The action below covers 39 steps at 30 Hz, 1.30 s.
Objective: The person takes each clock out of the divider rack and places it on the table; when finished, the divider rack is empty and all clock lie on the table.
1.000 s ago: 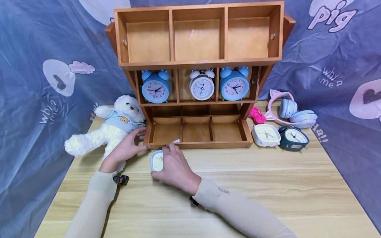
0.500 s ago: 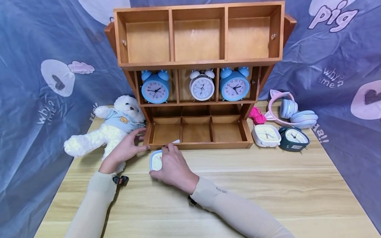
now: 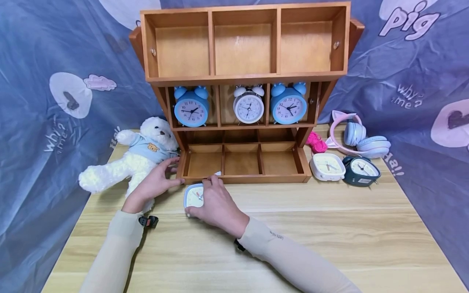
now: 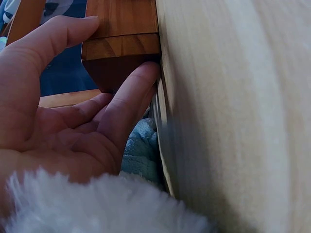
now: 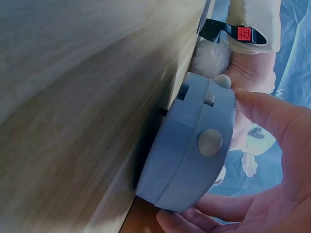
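Note:
A small square alarm clock (image 3: pixel 192 197), blue-rimmed with a white face, lies face up at the table in front of the shelf's lower left. My right hand (image 3: pixel 221 208) grips it by opposite sides, covering part of its face. Close up in the right wrist view, the blue clock body (image 5: pixel 187 145) shows two round white knobs, with thumb and fingers at its edges. My left hand (image 3: pixel 156 181) holds the lower left corner of the wooden shelf (image 3: pixel 245 179). In the left wrist view its thumb is on one face of the shelf corner (image 4: pixel 121 46), its fingers on another.
Two blue twin-bell clocks (image 3: pixel 191 110) and a white one (image 3: pixel 248 108) stand in the middle tier. A white teddy bear (image 3: pixel 146 148) leans at left. At right lie a white clock (image 3: pixel 327 167), dark green clock (image 3: pixel 362 171), cat-ear headphones (image 3: pixel 355 138) and pink yarn (image 3: pixel 316 142).
My right hand has shifted slightly to the right over the clock, so more of its face and its hands show. The left hand stays at the shelf corner.

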Motion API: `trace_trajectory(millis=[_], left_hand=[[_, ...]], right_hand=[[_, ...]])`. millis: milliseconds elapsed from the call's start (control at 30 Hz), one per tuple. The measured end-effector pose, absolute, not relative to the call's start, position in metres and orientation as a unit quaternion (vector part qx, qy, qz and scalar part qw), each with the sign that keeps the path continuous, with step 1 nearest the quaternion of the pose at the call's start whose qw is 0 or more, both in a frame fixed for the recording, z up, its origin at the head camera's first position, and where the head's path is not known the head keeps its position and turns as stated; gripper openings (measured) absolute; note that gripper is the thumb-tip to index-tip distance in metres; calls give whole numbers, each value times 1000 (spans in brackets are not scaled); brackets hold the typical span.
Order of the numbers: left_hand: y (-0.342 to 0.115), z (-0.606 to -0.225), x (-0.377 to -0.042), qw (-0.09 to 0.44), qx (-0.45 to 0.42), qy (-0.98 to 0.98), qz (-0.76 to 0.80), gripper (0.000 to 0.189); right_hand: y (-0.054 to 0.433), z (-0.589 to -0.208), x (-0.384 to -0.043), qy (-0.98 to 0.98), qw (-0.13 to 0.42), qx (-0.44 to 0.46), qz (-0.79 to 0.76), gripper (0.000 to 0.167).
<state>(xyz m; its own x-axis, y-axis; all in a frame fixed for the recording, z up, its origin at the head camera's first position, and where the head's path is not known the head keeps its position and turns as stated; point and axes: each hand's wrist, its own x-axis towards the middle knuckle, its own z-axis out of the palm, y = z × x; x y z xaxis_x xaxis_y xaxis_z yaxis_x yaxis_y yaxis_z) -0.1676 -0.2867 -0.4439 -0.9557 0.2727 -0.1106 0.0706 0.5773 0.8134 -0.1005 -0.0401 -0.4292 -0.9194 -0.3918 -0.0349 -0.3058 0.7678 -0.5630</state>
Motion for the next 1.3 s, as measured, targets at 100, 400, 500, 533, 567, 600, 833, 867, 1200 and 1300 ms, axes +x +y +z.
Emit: trace_trajectory(millis=[100,400,500,533,567,600,833,867,1200,1300], left_hand=[[-287,-443,-168,113,99,879,453,90],[-286,-442,-169,113,96,882,447,89],[-286,-442,-169,112,96,882,448,90],[-286,-442,-169,112,96,882,448,90],[-287,-443,-169,112,96,882,448,90],[-287,-443,-170,112,97,882,448,90],[-288,-445,-170,113,97,886,439,89],[-288,-445,-169,114,95,886,439,89],[-288,-446,-168,116,91,884,444,89],[-288,-447,-169,117,89,887,438,88]], right_hand=[[-36,-428,-101,935,75,-181,-295,96],[-23,-418,-104,920,75,-175,-342,89],[-18,-412,-105,914,80,-170,-359,87],[-16,-411,-106,912,81,-167,-365,87],[-14,-409,-106,910,80,-165,-373,87],[-12,-406,-106,907,78,-164,-380,87],[3,-395,-108,901,51,-156,-402,87],[5,-393,-108,900,47,-155,-404,87],[28,-377,-113,890,7,-142,-433,87],[34,-373,-115,888,-3,-134,-440,86]])
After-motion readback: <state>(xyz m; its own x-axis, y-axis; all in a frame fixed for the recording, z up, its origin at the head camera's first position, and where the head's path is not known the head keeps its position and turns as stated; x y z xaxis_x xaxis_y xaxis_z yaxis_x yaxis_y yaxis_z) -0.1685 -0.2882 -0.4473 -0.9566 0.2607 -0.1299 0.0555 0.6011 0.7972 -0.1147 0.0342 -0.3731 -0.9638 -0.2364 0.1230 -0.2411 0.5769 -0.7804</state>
